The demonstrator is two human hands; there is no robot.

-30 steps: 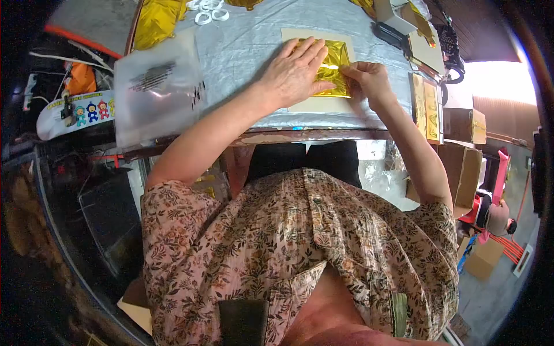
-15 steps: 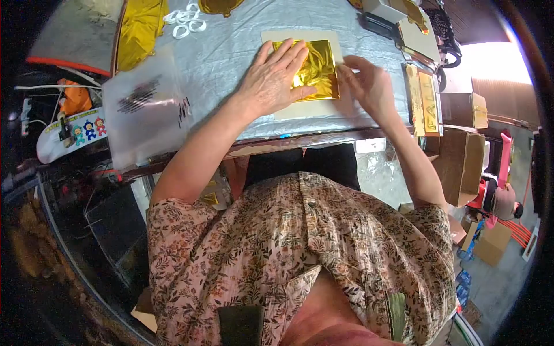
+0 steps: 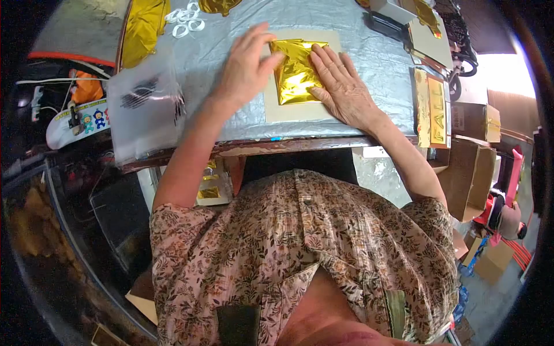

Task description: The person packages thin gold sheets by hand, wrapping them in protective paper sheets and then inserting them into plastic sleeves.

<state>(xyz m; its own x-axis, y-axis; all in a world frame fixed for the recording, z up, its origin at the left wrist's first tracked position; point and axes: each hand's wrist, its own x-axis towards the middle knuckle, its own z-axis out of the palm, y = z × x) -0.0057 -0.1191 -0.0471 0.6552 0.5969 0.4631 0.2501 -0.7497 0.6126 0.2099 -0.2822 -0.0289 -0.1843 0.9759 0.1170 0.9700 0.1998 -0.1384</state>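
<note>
Right hand [image 3: 341,86] lies flat, palm down, fingers spread over the right side of the gold foil sheet [image 3: 294,72], which sits on the beige card [image 3: 291,111] on the silver-covered bench [image 3: 381,63]. Left hand [image 3: 245,66] is open at the foil's left edge, thumb touching it, a little blurred. A clear plastic bag [image 3: 144,109] overhangs the bench's near-left edge, white rings [image 3: 186,17] lie far left, and gold-printed cards [image 3: 431,106] are stacked on the right
</note>
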